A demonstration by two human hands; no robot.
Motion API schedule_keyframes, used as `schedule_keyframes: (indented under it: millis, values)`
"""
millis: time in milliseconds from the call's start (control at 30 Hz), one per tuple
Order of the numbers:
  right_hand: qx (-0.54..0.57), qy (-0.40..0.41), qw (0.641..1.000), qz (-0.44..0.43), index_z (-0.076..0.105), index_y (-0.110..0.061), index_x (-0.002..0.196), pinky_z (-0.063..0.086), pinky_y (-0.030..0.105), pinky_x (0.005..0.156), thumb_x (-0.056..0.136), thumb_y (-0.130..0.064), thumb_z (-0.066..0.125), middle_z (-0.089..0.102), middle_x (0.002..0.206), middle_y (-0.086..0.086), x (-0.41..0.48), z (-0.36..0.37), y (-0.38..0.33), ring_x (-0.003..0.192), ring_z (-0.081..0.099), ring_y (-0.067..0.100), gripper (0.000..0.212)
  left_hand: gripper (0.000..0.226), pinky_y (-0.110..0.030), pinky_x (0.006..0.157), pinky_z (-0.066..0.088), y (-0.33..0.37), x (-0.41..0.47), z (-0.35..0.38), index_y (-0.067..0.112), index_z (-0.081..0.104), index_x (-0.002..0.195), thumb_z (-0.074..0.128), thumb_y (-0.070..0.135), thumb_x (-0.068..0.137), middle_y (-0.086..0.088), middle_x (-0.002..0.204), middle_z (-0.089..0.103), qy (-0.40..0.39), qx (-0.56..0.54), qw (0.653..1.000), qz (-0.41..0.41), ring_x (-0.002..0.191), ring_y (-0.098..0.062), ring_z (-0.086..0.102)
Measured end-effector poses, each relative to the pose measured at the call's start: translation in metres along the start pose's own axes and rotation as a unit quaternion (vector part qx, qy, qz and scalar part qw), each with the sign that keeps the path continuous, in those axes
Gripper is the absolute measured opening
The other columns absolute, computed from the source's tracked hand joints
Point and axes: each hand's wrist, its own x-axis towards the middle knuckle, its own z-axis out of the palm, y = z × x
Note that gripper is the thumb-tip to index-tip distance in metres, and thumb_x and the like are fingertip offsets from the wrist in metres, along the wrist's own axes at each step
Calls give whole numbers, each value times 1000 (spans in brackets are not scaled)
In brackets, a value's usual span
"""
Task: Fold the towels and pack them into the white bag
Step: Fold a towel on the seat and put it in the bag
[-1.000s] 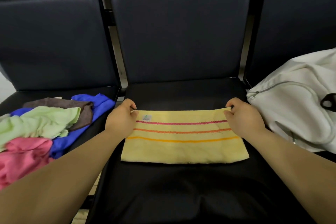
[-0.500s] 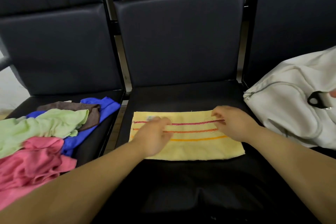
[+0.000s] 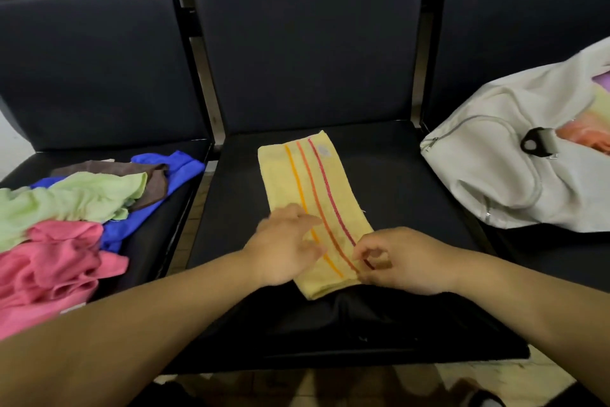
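A: Pressing down with the left hand (image 3: 284,248), fingers straight and spread across the near left part of the yellow towel (image 3: 307,182).

B: And curled in with the right hand (image 3: 399,261) at the near right edge, fingertips close to the end of the red stripe. Pinching the cloth or only touching it? Can't tell from here.

A: Folded into a long strip there on the middle seat (image 3: 396,182), angled away toward the backrest. Three stripes running lengthwise: yellow-orange, orange, red.

B: Over on the left seat (image 3: 158,241), heaped loose and overlapping: green towel (image 3: 66,202), pink towel (image 3: 49,268), blue towel (image 3: 185,169), brown towel (image 3: 99,169).

A: On the right seat (image 3: 561,258), well apart from the strip, slumped on its side: the white bag (image 3: 495,182). Curving across it, a zip (image 3: 478,121); by the mouth, a black loop (image 3: 536,145). Showing inside, pale pink and yellow cloth (image 3: 584,139).
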Motion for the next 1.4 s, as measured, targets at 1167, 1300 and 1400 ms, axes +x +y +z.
schedule_keyframes:
  millis: [1167,1300,1400]
  values:
    - [317,208,916,128,69,-28,103,54,25,75,89,-23,76,73,99,-8,118,-55,-30,96,69,10,16,29,-45,93,57,-54,32,-61,30,61,121,65,18,95,-2,97,72,153,-400,888,-169,94,-21,70]
    - [183,220,950,124,66,-33,106,41,13,73,92,-28,69,62,112,-16,124,-32,-11,104,59,4,15,46,-25,88,46,-72,47,-46,29,49,139,66,32,96,7,121,56,217,-255,923,-192,100,-6,58]
    - [50,183,981,32,68,-30,106,34,5,80,88,-25,71,54,113,-14,107,-26,-4,106,53,4,19,36,-25,99,45,-69,29,-35,34,57,129,65,31,94,14,120,51,149,-145,977,-48,110,-3,53]
